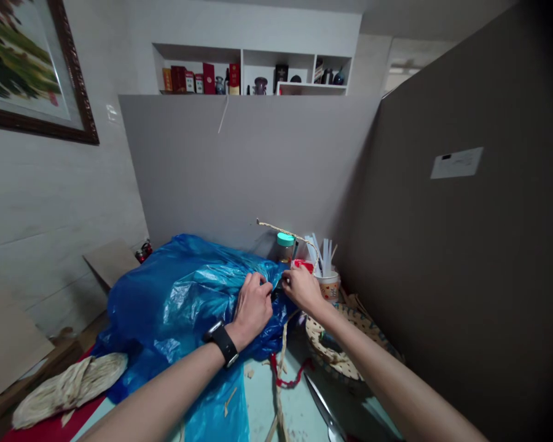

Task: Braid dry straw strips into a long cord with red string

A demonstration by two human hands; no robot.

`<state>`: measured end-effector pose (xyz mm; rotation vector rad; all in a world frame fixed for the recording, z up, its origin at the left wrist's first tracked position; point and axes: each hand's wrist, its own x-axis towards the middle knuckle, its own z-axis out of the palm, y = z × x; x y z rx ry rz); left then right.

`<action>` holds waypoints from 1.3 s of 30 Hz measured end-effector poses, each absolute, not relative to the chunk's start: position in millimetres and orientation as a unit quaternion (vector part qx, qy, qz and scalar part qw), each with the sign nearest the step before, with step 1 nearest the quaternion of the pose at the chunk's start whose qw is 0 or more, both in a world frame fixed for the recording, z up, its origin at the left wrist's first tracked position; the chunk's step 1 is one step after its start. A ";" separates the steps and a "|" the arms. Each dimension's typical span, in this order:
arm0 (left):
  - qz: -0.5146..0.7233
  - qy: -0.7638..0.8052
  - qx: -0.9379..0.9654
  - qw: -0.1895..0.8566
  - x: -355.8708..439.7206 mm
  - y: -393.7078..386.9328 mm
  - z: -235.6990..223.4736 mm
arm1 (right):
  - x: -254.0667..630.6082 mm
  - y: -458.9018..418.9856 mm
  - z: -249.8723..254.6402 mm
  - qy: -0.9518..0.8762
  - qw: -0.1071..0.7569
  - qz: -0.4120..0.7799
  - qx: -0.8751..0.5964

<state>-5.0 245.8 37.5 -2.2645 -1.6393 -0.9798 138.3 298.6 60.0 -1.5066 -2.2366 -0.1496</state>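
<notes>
A large blue plastic bag (179, 294) bulges over the left of the table. My left hand (253, 304), with a black watch on the wrist, has its fingers curled onto the gathered right end of this bag. Facing it, my right hand (301, 287) pinches at the edge of the same gathered end; its fingertips are partly hidden. A braided straw cord (281, 228) arches up behind my right hand, and a straw length (280, 380) hangs down below it onto the table. Whether the right fingers also hold the cord I cannot tell.
Scissors (321, 402) and a red cord (289, 383) lie on the pale tabletop (262, 405). To the right are a woven basket (350, 316), a cup of white sticks (329, 287) and a green-lidded jar (284, 240). A straw bundle (74, 387) lies left. Grey partitions (258, 166) enclose the table.
</notes>
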 end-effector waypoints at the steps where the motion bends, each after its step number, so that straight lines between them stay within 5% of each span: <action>1: -0.330 -0.552 -0.761 0.092 -4.0 245.9 37.5 | 141.1 298.1 63.8 -0.802 0.239 -0.043 -0.546; 8: -0.303 -0.618 -0.723 0.057 6.3 241.8 37.5 | 183.1 294.3 98.2 -0.706 0.415 -0.002 -0.574; 12: -0.275 -0.611 -0.736 0.097 18.6 247.5 35.5 | 211.5 288.1 111.2 -0.607 0.599 0.104 -0.512; 15: -0.232 -0.604 -0.752 0.125 28.8 256.0 38.6 | 220.8 277.4 112.7 -0.553 0.661 0.183 -0.474; 24: -0.224 -0.621 -0.742 0.120 15.6 278.9 51.4 | 218.8 230.4 104.2 -0.616 0.575 0.350 -0.409; 32: -0.247 -0.628 -0.731 0.102 -2.7 281.5 51.9 | 222.7 203.2 99.5 -0.690 0.518 0.266 -0.430; 39: -0.256 -0.595 -0.754 0.108 -36.3 274.7 71.0 | 226.4 181.3 101.3 -0.689 0.503 0.324 -0.409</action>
